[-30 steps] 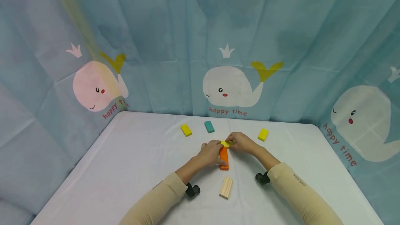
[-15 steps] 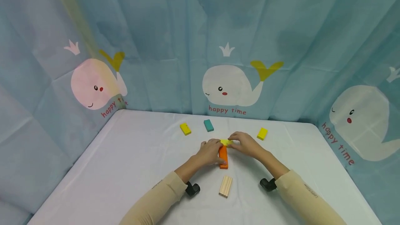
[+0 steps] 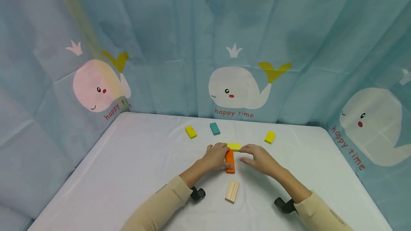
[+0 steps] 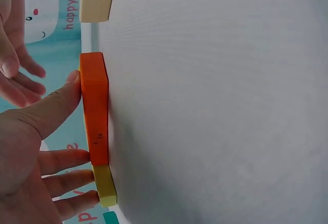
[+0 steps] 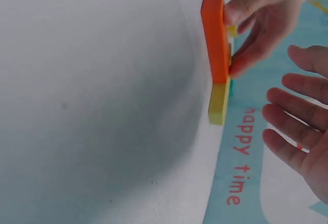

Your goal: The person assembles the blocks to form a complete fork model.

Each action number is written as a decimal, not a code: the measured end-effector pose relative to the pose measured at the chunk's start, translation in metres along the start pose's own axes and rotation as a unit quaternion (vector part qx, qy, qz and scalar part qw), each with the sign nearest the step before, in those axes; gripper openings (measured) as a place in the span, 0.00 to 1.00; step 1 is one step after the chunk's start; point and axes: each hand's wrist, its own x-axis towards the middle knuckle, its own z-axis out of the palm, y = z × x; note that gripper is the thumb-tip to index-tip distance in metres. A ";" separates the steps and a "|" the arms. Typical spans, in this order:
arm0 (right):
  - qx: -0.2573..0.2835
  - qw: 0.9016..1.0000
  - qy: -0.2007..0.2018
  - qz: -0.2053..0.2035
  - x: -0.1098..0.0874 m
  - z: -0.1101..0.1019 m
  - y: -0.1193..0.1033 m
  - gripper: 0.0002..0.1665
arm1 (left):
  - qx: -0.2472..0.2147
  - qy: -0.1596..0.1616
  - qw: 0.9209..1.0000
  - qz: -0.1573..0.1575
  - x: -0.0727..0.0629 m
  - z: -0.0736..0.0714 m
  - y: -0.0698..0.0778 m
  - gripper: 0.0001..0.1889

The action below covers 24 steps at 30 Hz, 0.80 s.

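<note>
My left hand (image 3: 214,158) rests on a long orange block (image 3: 229,159). In the left wrist view, its thumb and index fingertips press the top of the orange block (image 4: 96,114) near its two ends. The other fingertips reach along a yellow block (image 4: 105,185) set against that end. From the head, this yellow block (image 3: 234,147) lies crosswise at the far end of the orange one. My right hand (image 3: 261,159) is just to the right of both, fingers spread and holding nothing. The right wrist view shows this hand (image 5: 305,116) apart from the yellow block (image 5: 219,103).
Grooved natural-wood pieces (image 3: 232,191) lie together nearer the body. Farther back are a yellow block (image 3: 191,132), a teal block (image 3: 214,128) and another yellow block (image 3: 270,137). A whale-print curtain (image 3: 160,45) hangs behind the white-covered table (image 3: 135,159).
My right hand has let go of the crosswise yellow block and drawn back to the right, its fingers spreading. The left hand stays on the orange block.
</note>
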 end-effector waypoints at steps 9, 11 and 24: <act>-0.003 1.000 -0.007 -0.007 -0.020 0.000 -0.012 0.20 | 0.003 0.007 1.000 0.000 0.000 0.002 -0.001 0.38; -0.006 1.000 -0.010 -0.015 -0.023 0.002 -0.014 0.19 | 0.004 0.008 1.000 0.001 0.000 0.003 -0.001 0.39; -0.022 0.995 -0.084 -0.047 -0.036 0.014 -0.033 0.20 | 0.007 0.011 1.000 -0.001 -0.001 0.003 0.000 0.39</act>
